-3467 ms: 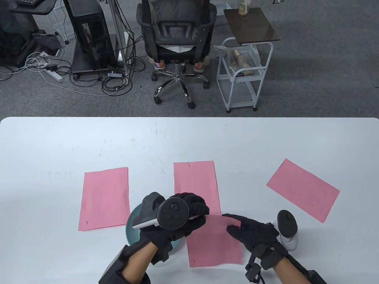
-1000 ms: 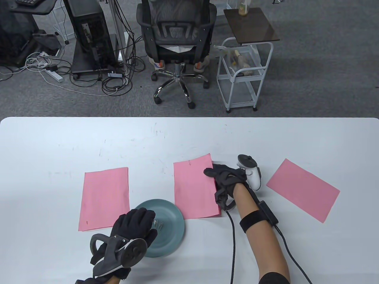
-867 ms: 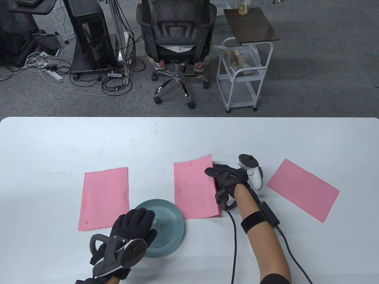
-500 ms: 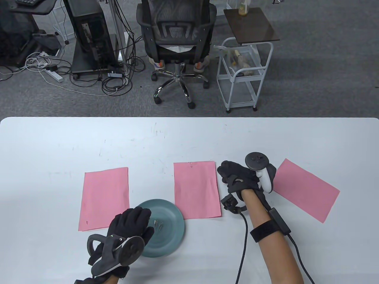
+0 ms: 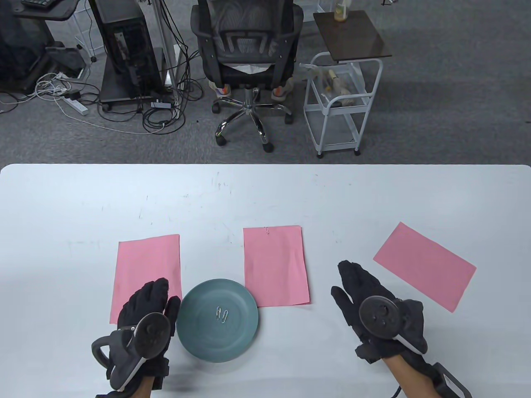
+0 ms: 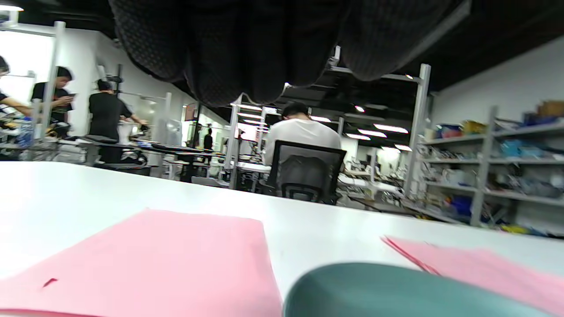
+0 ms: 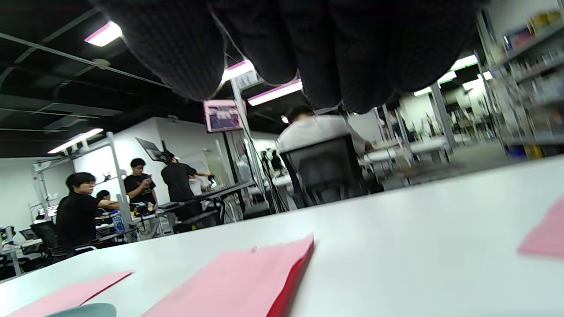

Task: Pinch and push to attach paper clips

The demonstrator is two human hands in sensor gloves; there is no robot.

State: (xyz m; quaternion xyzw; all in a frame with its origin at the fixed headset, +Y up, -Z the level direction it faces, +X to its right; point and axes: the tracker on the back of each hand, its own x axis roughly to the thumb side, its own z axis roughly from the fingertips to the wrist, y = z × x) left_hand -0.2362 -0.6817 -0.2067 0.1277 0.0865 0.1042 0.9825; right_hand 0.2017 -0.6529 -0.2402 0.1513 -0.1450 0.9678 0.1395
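Observation:
Three pink paper stacks lie on the white table: a left one (image 5: 146, 275), a middle one (image 5: 275, 265) with a paper clip (image 5: 268, 229) on its far edge, and a tilted right one (image 5: 424, 265). A teal plate (image 5: 240, 331) holds two loose paper clips (image 5: 222, 314). My left hand (image 5: 147, 304) rests flat on the table beside the plate, over the left stack's near corner, holding nothing. My right hand (image 5: 359, 290) lies flat and empty between the middle and right stacks. The left stack (image 6: 150, 259) and plate (image 6: 396, 290) show in the left wrist view.
An office chair (image 5: 247, 54) and a white cart (image 5: 340, 103) stand beyond the table's far edge. The middle stack (image 7: 246, 281) shows in the right wrist view.
My right hand let go of the middle stack, which now lies flat, and drew back toward me. My left hand moved off the plate to its left, uncovering the two clips.

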